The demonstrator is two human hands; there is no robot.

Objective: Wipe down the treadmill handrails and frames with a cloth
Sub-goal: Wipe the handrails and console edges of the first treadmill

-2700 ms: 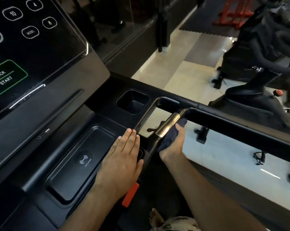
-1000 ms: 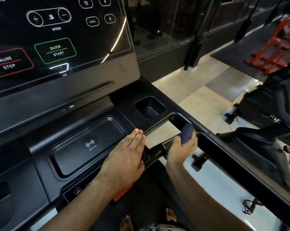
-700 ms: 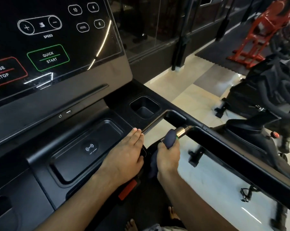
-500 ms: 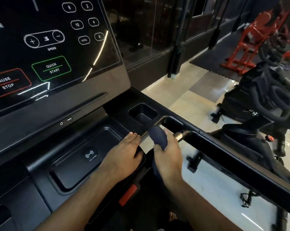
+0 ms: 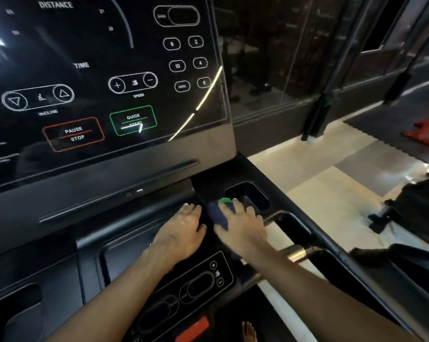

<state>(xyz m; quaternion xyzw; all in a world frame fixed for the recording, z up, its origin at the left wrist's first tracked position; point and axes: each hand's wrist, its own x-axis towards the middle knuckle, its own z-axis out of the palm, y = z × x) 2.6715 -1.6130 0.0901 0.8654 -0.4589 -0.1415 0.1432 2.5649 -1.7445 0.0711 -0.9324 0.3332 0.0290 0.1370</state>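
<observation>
My right hand (image 5: 241, 227) presses a dark blue cloth (image 5: 217, 215) flat onto the black treadmill deck (image 5: 208, 183), just left of the square cup holder (image 5: 251, 193). Its fingers are spread and fairly straight over the cloth; a green bit shows by the fingertips. My left hand (image 5: 182, 229) rests flat on the tray beside it, fingers straight. The brass-collared handrail (image 5: 297, 253) runs to the lower right, behind my right forearm.
The touch console (image 5: 104, 77) rises directly ahead. A lower keypad (image 5: 196, 282) and red safety tab (image 5: 192, 328) lie near my forearms. A black exercise bike (image 5: 416, 211) and red frame (image 5: 428, 130) stand on the tiled floor at right. A bare foot (image 5: 249, 332) shows below.
My right hand has left the handrail and carried the cloth forward onto the deck beside the cup holder. My left hand slid slightly forward. The view has tilted up and left.
</observation>
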